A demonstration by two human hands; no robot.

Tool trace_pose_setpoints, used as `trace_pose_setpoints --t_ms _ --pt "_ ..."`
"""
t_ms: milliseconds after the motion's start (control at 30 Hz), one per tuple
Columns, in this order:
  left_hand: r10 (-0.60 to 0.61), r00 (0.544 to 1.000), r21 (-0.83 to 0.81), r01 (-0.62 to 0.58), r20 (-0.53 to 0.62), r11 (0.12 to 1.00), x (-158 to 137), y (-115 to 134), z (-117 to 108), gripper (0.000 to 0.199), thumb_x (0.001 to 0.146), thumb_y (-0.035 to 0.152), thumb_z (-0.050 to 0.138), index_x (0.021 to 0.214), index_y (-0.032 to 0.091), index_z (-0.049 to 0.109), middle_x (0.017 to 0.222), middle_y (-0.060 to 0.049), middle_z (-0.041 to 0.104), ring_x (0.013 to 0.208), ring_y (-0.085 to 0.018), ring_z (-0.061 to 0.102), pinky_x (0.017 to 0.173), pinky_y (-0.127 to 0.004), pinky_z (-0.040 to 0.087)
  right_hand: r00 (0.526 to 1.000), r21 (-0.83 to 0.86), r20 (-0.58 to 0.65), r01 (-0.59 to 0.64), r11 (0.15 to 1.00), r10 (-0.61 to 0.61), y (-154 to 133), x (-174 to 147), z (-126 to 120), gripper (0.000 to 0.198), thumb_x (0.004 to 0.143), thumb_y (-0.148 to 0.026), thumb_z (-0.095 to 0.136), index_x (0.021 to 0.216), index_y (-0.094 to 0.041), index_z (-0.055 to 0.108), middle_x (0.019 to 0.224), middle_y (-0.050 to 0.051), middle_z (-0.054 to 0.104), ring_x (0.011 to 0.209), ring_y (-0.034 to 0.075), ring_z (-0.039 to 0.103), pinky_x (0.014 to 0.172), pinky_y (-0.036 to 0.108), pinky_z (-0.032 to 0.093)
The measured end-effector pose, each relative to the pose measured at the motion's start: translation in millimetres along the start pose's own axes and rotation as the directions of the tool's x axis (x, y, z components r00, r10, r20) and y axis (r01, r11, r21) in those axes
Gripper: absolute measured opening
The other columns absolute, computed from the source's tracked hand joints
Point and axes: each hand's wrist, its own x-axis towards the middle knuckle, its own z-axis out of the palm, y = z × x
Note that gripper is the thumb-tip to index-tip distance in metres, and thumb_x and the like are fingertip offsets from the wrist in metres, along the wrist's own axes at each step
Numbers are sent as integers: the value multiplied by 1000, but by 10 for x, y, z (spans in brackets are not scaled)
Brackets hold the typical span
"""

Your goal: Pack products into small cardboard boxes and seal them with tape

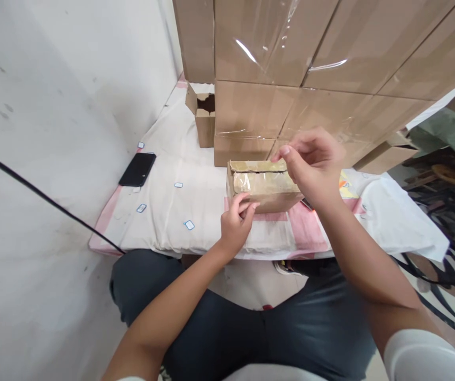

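A small cardboard box (267, 182) with shiny clear tape over its top sits near the front of the cloth-covered table. A narrow gap with a ragged edge runs along its top flaps. My left hand (237, 219) is at the box's lower left front, fingers curled together and seeming to touch it. Whether anything is between those fingers cannot be made out. Over the box's right end, my right hand (315, 164) is raised with thumb and forefinger pinched. Whatever that pinch holds, if anything, is too small to see.
Large taped cartons (257, 108) are stacked behind the box. An open small carton (205, 124) stands left of the stack, another carton (386, 153) at right. A black phone (137, 169) and several small labels lie on the white cloth (164, 211). A black cable (48, 201) crosses the left wall.
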Motion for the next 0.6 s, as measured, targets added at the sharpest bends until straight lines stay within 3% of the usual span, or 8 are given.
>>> trace_pose_setpoints --t_ms 133,267,433,600 --pt "-24 994 -33 21 -109 999 16 -5 140 20 95 33 63 106 24 49 92 -2 80 76 -16 74 65 -27 48 1000 -6 -3 -14 1000 14 -3 40 31 27 86 -46 74 82 -25 58 74 -2 67 75 15 72 63 27 60" --pt "-34 992 -29 30 -124 999 28 -4 222 21 95 31 62 96 25 42 87 -2 80 72 -15 73 66 -26 47 1000 8 -5 10 1000 -10 -11 50 57 29 85 -50 74 83 -25 59 73 -3 67 78 16 74 63 27 59" --pt "-38 991 -38 34 -127 999 40 -4 204 22 95 32 61 95 24 40 86 -3 80 72 -14 73 62 -24 45 1000 2 -27 13 1000 -13 -4 29 71 29 86 -53 72 85 -26 61 74 -2 69 77 16 74 65 28 60" --pt "-43 990 -51 36 -131 998 26 -15 165 27 92 35 65 106 24 45 77 -1 77 68 -15 72 64 -25 48 1000 -5 -14 -17 1000 16 36 -17 62 31 87 -56 69 91 -27 63 83 -1 72 85 18 75 68 29 63"
